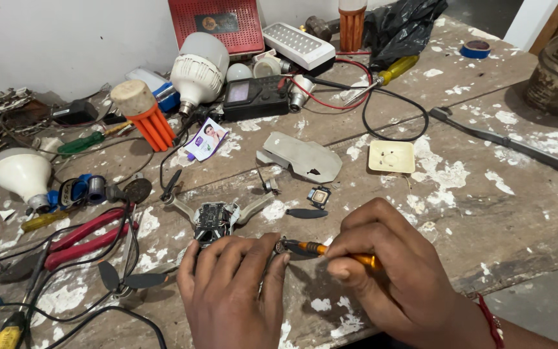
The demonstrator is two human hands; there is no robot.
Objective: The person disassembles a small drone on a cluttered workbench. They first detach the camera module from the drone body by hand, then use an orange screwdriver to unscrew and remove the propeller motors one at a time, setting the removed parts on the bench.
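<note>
My left hand [230, 291] presses the drone [217, 218] frame flat on the desk [485, 194]; my right hand [389, 265] pinches the screwdriver [330, 251], tip at the frame's near edge. I'd keep the tip seated square and turn gently.

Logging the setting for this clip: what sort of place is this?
Likely a small electronics repair bench: a paint-spattered wooden table strewn with LED bulbs, a multimeter, red-handled pliers and an opened small drone.
</note>
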